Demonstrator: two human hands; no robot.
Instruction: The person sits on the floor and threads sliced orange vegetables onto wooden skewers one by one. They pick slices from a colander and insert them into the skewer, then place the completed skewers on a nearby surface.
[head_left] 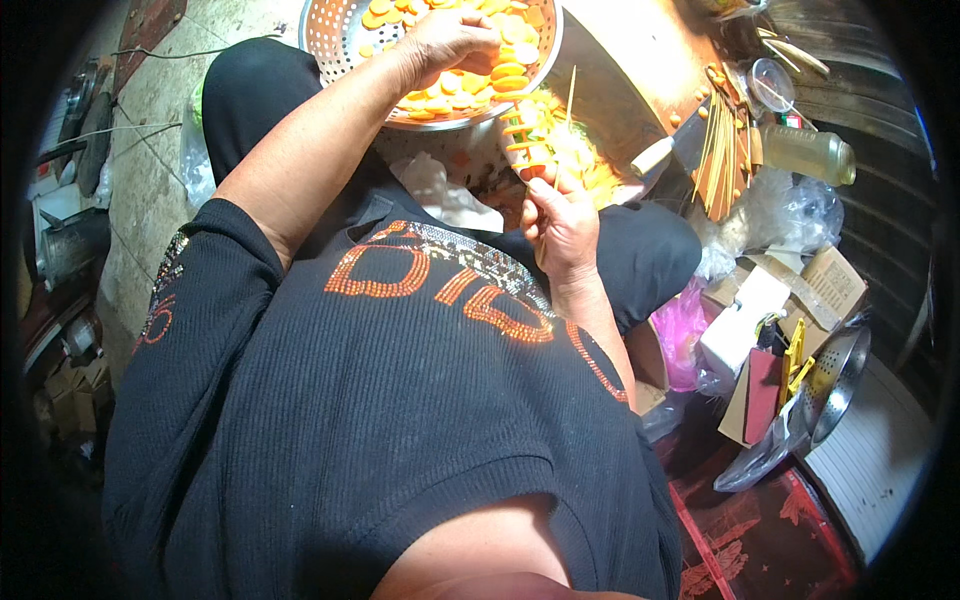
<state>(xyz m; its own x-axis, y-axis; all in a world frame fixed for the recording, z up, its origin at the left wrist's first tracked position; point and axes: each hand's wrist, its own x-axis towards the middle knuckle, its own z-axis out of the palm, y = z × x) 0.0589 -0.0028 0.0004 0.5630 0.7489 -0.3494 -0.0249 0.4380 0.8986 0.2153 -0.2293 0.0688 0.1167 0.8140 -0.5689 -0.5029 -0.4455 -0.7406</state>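
Observation:
At the top of the view a perforated metal colander (345, 98) holds many round orange slices (385, 12) that look like carrot. My left hand (450, 45) reaches over it, its fingers drawn together among the slices; what they pinch, if anything, is hidden. My right hand (567, 218) is closed around the lower part of a thin wooden skewer (541, 252). Orange slices and some green pieces are threaded on the skewer (527, 140) above that hand, leaning toward the colander. Behind it lie shredded yellow-green and orange pieces (575, 150).
Right of the shreds lies a broad metal blade with a wooden handle (652, 158), beside a bundle of wooden skewers (718, 150). Farther right are a glass jar (808, 153), clear plastic bags (805, 212), cardboard (833, 278), a pink bag (680, 338) and another perforated metal bowl (848, 375).

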